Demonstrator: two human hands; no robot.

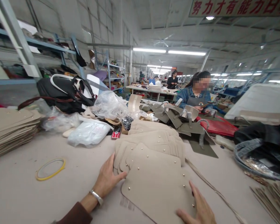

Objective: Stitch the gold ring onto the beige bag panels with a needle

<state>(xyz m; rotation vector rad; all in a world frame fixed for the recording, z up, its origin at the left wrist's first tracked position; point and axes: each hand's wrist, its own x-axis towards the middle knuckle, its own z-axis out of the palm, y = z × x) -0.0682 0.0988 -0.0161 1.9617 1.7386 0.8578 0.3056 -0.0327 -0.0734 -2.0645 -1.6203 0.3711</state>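
A beige panel [157, 183] with small metal studs along its edges lies flat on the table before me. Behind it, more studded beige panels [151, 137] overlap in a fanned pile. My left hand [108, 175] rests at the left side of the pile, thumb over the edge and fingers spread. At the panel's lower right edge is my right hand [198, 207], its thumb and fingers apart. Both hands touch or nearly touch the panels without closing on them.
Left stands a stack of beige pieces [12, 129]; nearer lies a yellow tape roll [50, 169]. Plastic bags [90, 132], a red phone-like device [116, 132] and olive pieces [177, 119] sit behind. A strap [214, 188] runs along the right. A co-worker [196, 93] sits across the table.
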